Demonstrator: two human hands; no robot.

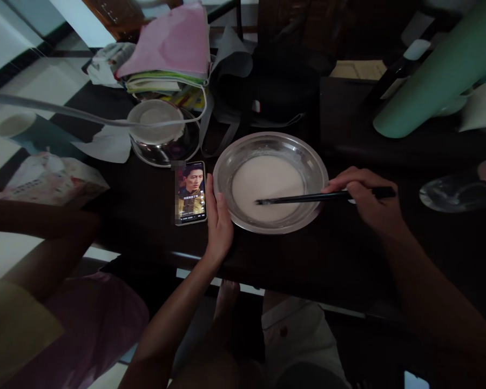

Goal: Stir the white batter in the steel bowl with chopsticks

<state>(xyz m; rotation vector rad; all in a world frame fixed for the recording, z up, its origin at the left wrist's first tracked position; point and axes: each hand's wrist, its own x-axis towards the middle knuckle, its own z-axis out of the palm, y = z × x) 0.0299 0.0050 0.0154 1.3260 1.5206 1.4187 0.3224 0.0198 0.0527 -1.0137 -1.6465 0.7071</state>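
A wide metal bowl stands on the dark table with a pale, milky batter in it. My left hand rests against the bowl's left rim, its fingers stretched along the outside and the thumb near the edge. In my right hand, at the right rim, are black chopsticks. They lie nearly level across the bowl, and their whitened tips are at the batter. Just left of my left hand, a phone with a lit screen lies on the table.
Behind the phone stands a metal pot with a pale bowl on top, and a cable crosses it. A pink folder tops a pile. At right are a green bottle and a clear container. Another person's arm is at left.
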